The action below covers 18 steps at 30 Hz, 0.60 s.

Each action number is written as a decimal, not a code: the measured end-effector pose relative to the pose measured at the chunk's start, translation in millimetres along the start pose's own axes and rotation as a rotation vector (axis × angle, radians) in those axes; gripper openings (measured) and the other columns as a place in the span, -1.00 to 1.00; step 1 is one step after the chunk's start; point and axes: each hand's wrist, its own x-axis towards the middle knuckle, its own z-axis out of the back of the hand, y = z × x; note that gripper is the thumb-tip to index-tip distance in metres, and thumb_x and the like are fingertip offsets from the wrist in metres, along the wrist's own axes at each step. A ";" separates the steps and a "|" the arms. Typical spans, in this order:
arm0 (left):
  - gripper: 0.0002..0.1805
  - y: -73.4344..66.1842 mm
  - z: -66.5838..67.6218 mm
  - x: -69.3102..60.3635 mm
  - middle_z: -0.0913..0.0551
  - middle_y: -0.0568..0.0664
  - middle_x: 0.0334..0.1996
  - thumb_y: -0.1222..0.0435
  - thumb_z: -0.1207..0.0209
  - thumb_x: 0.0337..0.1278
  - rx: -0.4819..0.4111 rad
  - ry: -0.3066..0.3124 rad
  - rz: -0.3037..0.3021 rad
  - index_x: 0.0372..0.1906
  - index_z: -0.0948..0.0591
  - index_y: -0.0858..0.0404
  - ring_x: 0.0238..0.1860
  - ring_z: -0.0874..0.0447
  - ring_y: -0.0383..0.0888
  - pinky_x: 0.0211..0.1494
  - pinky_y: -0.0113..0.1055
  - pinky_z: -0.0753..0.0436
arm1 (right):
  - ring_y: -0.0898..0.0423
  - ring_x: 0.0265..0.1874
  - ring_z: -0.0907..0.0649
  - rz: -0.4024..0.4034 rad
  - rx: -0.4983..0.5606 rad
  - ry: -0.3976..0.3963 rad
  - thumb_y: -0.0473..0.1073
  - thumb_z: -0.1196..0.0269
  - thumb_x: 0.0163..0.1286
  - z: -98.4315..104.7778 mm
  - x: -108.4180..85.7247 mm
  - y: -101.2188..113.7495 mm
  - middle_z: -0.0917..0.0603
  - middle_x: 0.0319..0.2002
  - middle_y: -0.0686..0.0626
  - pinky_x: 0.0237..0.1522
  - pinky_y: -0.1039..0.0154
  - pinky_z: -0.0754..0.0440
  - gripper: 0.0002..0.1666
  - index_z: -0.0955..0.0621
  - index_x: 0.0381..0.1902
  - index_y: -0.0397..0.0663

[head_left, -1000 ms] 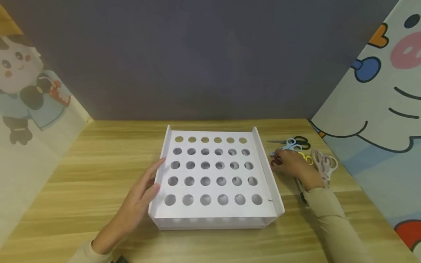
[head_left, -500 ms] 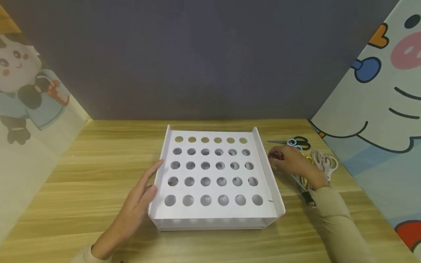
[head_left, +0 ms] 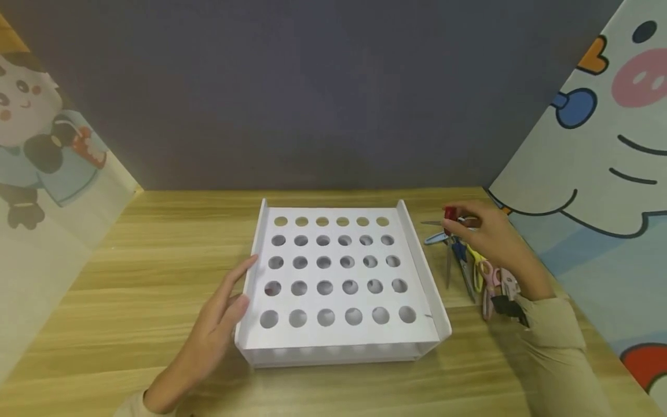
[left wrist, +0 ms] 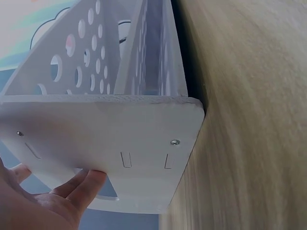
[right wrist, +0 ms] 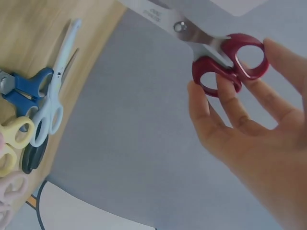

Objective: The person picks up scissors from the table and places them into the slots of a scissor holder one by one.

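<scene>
Dark red-handled scissors (head_left: 450, 221) (right wrist: 230, 62) hang blades down from my right hand (head_left: 487, 234) (right wrist: 254, 110), whose fingers pinch the handle loops. They are held up to the right of a white rack (head_left: 339, 275) (left wrist: 110, 143) with rows of round holes. My left hand (head_left: 211, 324) (left wrist: 53, 201) rests on the rack's left side panel, fingers extended, fingertips near a cut-out in that panel. Below the right hand lie light blue scissors (head_left: 435, 238) (right wrist: 53, 96), dark blue scissors (head_left: 462, 260) (right wrist: 29, 91) and yellow scissors (head_left: 476, 269) (right wrist: 14, 134).
Pink scissors (head_left: 488, 284) and pale scissors (head_left: 509, 284) lie near the right sleeve. Black-handled scissors (right wrist: 36, 151) are partly covered by the light blue pair. A grey panel (head_left: 312, 104) stands behind the wooden table (head_left: 172, 249), with printed walls left and right.
My right hand has risen and moved right and away from the rack's side, lifting the red-handled scissors; their blades now show. More scissors are uncovered. The left hand stays on the rack.
</scene>
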 end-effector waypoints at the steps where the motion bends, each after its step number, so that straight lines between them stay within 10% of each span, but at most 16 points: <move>1: -0.38 1.5 0.3 0.1 -0.49 0.45 0.17 0.44 0.27 0.54 0.008 -0.004 0.000 0.59 -0.05 0.07 -0.20 -0.76 0.11 -0.38 -0.09 -0.76 | -0.24 -0.08 -0.69 -0.008 0.002 -0.016 -0.15 -0.32 0.39 1.1 -0.8 1.3 -0.66 -0.06 -0.22 -0.19 0.66 -0.52 -0.54 -0.59 0.18 -0.23; 7: -0.37 7.5 3.0 0.6 -0.46 0.51 0.17 0.45 0.26 0.53 -0.010 0.001 0.004 0.60 -0.05 0.08 -0.16 -0.75 0.13 -0.39 -0.07 -0.76 | -0.25 -0.09 -0.69 -0.029 0.008 -0.120 -0.17 -0.33 0.37 2.6 -1.6 8.1 -0.65 0.00 -0.24 -0.23 0.66 -0.52 -0.52 -0.60 0.19 -0.24; 13: -0.36 8.9 4.1 2.1 -0.50 0.58 0.09 0.46 0.23 0.52 -0.039 0.015 0.003 0.59 -0.05 0.10 -0.10 -0.75 0.13 -0.35 -0.04 -0.76 | 0.36 -0.09 -0.57 -0.010 0.009 -0.197 -0.16 -0.33 0.37 5.3 -3.8 13.3 -0.64 -0.01 -0.15 -0.09 0.71 -0.46 -0.56 -0.62 0.16 -0.21; 18: -0.36 9.9 4.4 2.9 -0.50 0.58 0.09 0.46 0.23 0.52 -0.037 0.013 0.004 0.59 -0.05 0.09 -0.09 -0.75 0.11 -0.35 -0.04 -0.76 | 0.40 -0.06 -0.53 0.029 0.005 -0.239 -0.19 -0.33 0.37 6.3 -4.5 16.4 -0.64 -0.01 -0.08 -0.02 0.69 -0.46 -0.57 -0.61 0.16 -0.21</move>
